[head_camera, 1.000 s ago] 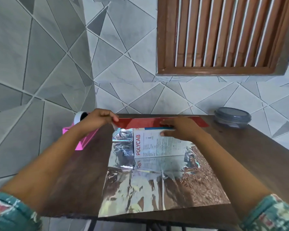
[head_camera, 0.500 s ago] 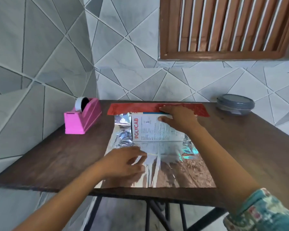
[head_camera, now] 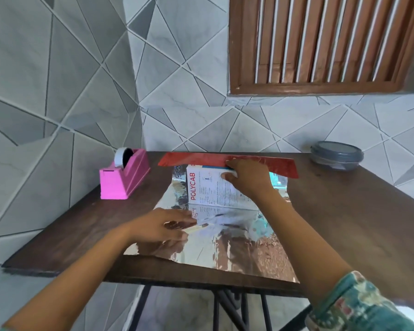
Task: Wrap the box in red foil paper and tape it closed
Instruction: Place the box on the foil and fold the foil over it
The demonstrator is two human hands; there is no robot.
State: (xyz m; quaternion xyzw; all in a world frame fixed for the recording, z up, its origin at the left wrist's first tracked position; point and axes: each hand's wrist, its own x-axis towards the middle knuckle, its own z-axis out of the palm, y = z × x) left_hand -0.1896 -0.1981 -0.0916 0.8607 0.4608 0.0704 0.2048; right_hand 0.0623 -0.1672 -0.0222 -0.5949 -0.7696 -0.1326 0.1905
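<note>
Mid-wrap, judging by the lie of things: first flap over the top, second not yet raised, no tape on.

Well left of the box (head_camera: pixel 208 187), a pink tape dispenser (head_camera: pixel 123 177), roll loaded, untouched. Just front-left of the box, the left hand (head_camera: pixel 163 226): laid flat on the foil paper (head_camera: pixel 244 247), fingers stretched almost straight, pressing the silver side down toward the table (head_camera: pixel 356 211), gripping nothing as far as the blur allows. Foil spread silver-up in front of the box and out past both its sides. Red face visible only on the red strip (head_camera: pixel 196 160) folded across the box's top.

Box standing on the far part of the sheet, "POLYCAB" face toward the camera, apart from the left hand. On the box's top right, the right hand (head_camera: pixel 249 177): fingers curled over the top edge, thumb on the front face, pinning the red strip in place. Far right of the box, a grey lidded container (head_camera: pixel 336 156), out of play.

Next, most likely: move the left hand to the sheet's near edge, draw it up the box's front and overlap the red strip. Then reach left of the box for tape. Calls for one hand kept on the overlap throughout; slick foil liable to spring back otherwise.
</note>
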